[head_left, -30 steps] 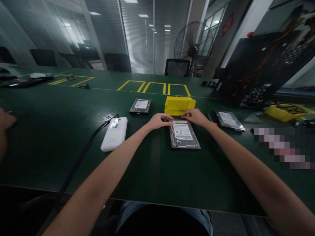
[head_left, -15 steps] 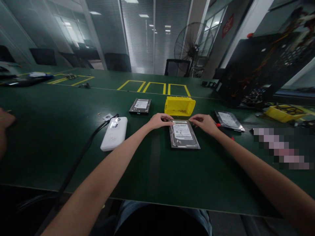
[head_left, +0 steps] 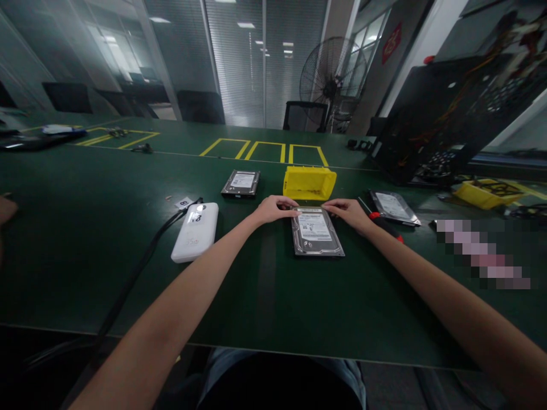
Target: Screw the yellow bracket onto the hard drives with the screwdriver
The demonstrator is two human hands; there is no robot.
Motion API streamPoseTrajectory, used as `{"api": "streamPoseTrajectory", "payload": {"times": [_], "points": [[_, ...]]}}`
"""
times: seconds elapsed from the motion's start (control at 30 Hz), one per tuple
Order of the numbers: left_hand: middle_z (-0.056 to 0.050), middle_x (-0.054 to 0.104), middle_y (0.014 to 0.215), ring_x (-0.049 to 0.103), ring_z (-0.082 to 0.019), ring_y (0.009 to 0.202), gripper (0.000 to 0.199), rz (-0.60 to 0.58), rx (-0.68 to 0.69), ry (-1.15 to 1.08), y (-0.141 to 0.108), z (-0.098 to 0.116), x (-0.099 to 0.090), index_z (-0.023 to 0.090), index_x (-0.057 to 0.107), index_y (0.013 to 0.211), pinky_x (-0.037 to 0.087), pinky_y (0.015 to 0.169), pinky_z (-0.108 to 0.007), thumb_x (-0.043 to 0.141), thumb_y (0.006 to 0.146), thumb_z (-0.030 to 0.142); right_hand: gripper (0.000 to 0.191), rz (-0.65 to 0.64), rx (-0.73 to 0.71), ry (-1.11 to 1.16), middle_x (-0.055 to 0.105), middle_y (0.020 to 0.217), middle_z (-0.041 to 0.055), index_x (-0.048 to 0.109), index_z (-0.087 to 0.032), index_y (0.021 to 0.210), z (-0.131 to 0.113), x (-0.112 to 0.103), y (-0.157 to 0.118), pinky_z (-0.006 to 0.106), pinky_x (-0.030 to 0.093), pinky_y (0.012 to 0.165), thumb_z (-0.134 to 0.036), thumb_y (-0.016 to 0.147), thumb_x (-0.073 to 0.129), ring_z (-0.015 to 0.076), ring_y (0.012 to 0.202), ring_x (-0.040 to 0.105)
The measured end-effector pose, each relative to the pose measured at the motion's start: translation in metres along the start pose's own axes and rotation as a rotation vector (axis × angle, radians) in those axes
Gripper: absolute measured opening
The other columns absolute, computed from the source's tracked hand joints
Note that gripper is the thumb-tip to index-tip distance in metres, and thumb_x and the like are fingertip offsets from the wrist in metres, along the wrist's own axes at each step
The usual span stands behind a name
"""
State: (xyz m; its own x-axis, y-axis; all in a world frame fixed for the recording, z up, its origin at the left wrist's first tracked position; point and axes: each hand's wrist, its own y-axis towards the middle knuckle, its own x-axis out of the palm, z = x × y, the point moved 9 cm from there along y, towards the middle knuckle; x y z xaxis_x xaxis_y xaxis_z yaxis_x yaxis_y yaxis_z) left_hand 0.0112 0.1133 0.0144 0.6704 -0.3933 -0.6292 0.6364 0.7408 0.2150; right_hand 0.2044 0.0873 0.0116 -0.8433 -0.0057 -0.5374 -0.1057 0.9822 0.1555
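A hard drive (head_left: 318, 239) with a white label lies face up on the green table in front of me. At its far left corner, my left hand (head_left: 276, 209) is closed, thumb on the near side and fingers bent behind. My right hand (head_left: 348, 213) pinches the far right corner with thumb and fingertips. The drive's far edge between the hands is partly hidden by fingers. Just beyond stands a yellow bin (head_left: 310, 183), its open side facing me. A screwdriver (head_left: 388, 229) with a red and black handle lies by my right wrist, partly covered by the forearm.
A second hard drive (head_left: 241, 183) lies left of the bin, a third (head_left: 394, 206) to the right. A white power bank (head_left: 195, 232) with a black cable sits beside my left forearm. A black computer case (head_left: 431, 125) and another yellow bin (head_left: 487, 195) stand far right. Another person's hand (head_left: 6, 209) shows at the left edge.
The view has shifted slightly. My right hand has moved a little left along the drive's far edge, and more of the screwdriver shows. My left hand stays at its corner.
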Motion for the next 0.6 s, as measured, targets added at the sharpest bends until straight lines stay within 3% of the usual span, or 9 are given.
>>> {"api": "streamPoseTrajectory", "payload": {"times": [0.2,0.5,0.6], "points": [[-0.007,0.065,0.1,0.057,-0.018,0.088,0.045,0.012,0.003,-0.003,0.003,-0.006,0.001,0.018,0.065,0.102,0.042,0.077,-0.032,0.061,0.069,0.048,0.032,-0.007,-0.004,0.033,0.067,0.1,0.0082,0.069,-0.015,0.096,-0.003,0.0,-0.003,0.03,0.048,0.07,-0.036,0.074,0.06,0.0153,0.079,0.058],[-0.008,0.065,0.102,0.057,-0.018,0.088,0.045,0.007,0.019,0.001,0.002,-0.004,0.0,0.018,0.065,0.102,0.042,0.077,-0.032,0.061,0.07,0.048,0.037,-0.003,-0.022,0.055,0.065,0.082,0.0062,0.068,-0.015,0.099,0.009,-0.002,0.001,0.026,0.043,0.06,-0.043,0.078,0.056,0.0106,0.064,0.051],[-0.008,0.065,0.102,0.057,-0.018,0.088,0.045,0.007,0.02,0.004,0.002,-0.003,0.0,0.018,0.065,0.102,0.042,0.077,-0.032,0.061,0.07,0.049,0.036,-0.012,-0.031,0.06,0.066,0.087,0.0069,0.068,-0.016,0.1,0.007,-0.001,0.0,0.027,0.044,0.062,-0.042,0.077,0.057,0.0118,0.069,0.053]]}}
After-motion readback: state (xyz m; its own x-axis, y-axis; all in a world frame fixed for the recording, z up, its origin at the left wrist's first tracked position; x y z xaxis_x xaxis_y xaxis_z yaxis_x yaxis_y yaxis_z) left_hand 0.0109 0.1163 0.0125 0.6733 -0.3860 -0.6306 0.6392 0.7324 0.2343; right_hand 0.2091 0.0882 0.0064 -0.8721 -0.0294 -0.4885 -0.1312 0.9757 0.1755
